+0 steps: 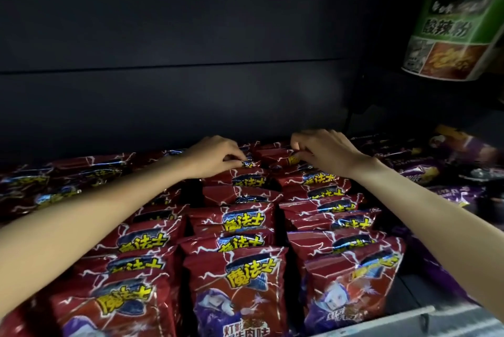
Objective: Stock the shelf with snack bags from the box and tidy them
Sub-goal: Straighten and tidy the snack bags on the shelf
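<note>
Both grips narrow: left hand [215,158] pinches the top edge of a glossy red foil snack bag [246,170] at the rear of the middle row, and right hand [324,151] pinches a like bag's top in the row beside it. Nearest stand three upright rows of red bags [242,290] on the dark shelf [414,290]; purple packets [447,170] lie right, a green noodle tub [450,36] above. Advice: draw both tops upright, level with the rows in front.
</note>
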`<control>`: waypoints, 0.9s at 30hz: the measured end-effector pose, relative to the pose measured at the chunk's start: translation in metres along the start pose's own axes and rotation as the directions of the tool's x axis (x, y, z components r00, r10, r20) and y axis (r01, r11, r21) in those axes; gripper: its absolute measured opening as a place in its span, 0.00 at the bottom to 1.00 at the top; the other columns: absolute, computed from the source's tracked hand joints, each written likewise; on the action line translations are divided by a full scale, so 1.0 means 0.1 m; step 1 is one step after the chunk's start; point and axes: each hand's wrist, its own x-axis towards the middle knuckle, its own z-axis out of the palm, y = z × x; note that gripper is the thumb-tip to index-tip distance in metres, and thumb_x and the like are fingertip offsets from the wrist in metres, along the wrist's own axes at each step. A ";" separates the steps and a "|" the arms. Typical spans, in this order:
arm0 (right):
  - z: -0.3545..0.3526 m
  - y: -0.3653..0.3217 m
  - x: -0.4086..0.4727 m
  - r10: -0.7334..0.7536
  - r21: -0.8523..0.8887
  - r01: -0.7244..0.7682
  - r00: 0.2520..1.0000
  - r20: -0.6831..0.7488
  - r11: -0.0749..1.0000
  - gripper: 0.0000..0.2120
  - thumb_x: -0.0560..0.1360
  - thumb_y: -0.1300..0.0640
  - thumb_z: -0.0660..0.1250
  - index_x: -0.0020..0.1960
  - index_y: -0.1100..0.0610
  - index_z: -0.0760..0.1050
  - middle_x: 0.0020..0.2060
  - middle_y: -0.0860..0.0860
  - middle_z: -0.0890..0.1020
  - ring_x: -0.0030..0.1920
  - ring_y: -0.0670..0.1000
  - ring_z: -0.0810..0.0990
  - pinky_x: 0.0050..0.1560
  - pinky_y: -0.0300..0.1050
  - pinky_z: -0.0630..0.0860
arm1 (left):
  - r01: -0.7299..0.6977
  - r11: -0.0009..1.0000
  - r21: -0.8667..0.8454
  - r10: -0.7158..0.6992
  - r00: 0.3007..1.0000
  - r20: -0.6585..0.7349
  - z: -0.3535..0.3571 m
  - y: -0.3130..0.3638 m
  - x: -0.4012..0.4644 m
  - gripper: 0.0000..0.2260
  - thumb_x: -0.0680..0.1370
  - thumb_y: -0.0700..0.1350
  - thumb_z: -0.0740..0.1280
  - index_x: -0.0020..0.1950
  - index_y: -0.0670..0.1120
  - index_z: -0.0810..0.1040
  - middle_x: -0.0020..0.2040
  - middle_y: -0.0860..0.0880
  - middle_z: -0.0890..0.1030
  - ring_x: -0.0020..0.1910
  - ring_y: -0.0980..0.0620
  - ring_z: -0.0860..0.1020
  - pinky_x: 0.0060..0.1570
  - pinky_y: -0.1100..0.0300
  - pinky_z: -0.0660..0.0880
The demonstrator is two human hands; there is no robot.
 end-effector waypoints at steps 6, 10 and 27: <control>0.03 -0.08 0.03 -0.024 -0.011 0.025 0.998 0.064 1.000 0.09 0.77 0.51 0.65 0.55 0.52 0.74 0.51 0.47 0.80 0.50 0.51 0.79 0.46 0.44 0.71 | 0.007 0.991 0.137 -0.012 0.999 0.039 0.02 0.03 0.00 0.19 0.73 0.44 0.72 0.63 0.52 0.75 0.58 0.52 0.80 0.55 0.56 0.78 0.56 0.58 0.75; 0.03 -0.06 0.04 -0.025 -0.060 0.029 0.997 0.076 0.998 0.11 0.77 0.49 0.65 0.58 0.50 0.74 0.53 0.48 0.80 0.53 0.52 0.79 0.47 0.44 0.70 | -0.025 0.990 0.139 0.054 0.977 -0.207 0.12 0.04 -0.11 0.18 0.73 0.47 0.71 0.63 0.53 0.76 0.59 0.52 0.80 0.58 0.52 0.77 0.60 0.50 0.73; 0.04 -0.15 0.00 -0.039 -0.117 0.049 0.995 0.087 0.992 0.19 0.76 0.47 0.65 0.66 0.49 0.71 0.58 0.48 0.78 0.58 0.52 0.77 0.52 0.47 0.73 | -0.044 0.943 0.329 0.082 0.991 -0.103 0.15 0.09 -0.14 0.21 0.76 0.45 0.67 0.69 0.48 0.70 0.62 0.50 0.76 0.62 0.51 0.72 0.59 0.54 0.73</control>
